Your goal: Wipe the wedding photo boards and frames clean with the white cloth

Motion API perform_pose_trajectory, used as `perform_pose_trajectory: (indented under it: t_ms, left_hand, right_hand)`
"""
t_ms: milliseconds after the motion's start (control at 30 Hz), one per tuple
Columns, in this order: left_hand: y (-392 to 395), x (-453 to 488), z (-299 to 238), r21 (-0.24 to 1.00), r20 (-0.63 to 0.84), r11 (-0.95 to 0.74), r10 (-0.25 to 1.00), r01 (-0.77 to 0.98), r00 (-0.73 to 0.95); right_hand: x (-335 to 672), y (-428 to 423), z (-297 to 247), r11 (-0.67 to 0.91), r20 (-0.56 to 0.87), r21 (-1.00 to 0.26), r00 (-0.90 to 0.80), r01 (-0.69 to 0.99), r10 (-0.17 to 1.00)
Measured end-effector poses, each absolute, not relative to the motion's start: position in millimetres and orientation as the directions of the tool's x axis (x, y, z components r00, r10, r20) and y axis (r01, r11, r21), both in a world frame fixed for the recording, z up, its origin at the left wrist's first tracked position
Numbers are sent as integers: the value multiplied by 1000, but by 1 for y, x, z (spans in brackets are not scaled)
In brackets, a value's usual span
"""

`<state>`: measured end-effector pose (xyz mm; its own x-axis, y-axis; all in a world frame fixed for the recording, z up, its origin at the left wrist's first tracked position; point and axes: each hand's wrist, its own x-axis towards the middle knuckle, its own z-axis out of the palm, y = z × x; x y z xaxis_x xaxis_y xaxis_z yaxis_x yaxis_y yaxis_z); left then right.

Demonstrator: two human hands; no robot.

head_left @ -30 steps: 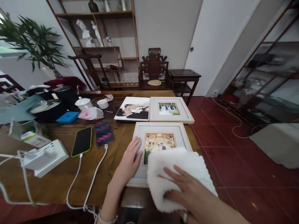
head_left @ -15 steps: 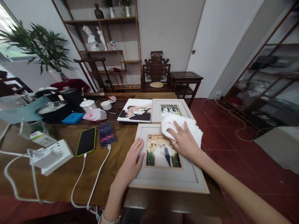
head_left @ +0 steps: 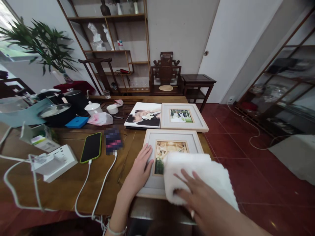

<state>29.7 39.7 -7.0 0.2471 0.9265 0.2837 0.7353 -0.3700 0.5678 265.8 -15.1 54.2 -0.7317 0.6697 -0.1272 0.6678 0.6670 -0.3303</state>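
A light wooden picture frame (head_left: 169, 133) with a wide pale mat lies flat at the table's front edge. The fingers of my left hand (head_left: 140, 167) stretch over its left edge, resting flat and holding nothing. A folded white towel (head_left: 197, 162) covers the lower right of the frame and hides much of the wedding photo (head_left: 159, 157). My right hand (head_left: 194, 193) grips the towel from above, its thumb tucked at the towel's left fold; motion blurs it slightly.
Behind lie a second picture frame (head_left: 197, 123) and a photo panel (head_left: 133, 122). To the left are a phone (head_left: 91, 147) on its cable, a power strip (head_left: 66, 160), a blue box (head_left: 77, 122) and a lidded pan (head_left: 55, 113). A wooden chair (head_left: 166, 73) stands beyond the table.
My right hand and the towel have come down from the frame's upper right corner toward me, uncovering the second frame behind. My left hand stays in place.
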Motion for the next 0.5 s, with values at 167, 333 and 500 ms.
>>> perform_pose_trajectory:
  t_ms: [167,333,500]
  left_hand:
    - [39,30,-6,574,275,-360,931,735,241]
    - [40,29,-5,583,272,-372,927,722,258]
    - [39,28,-7,580,302,-397,916,712,265]
  right_hand:
    - [255,-30,48,753,-103,-368,-829,545,550]
    - [244,-9,46,668,-66,-327,-721,669,690]
    - [254,43,29,599,133,-148,-584,787,801]
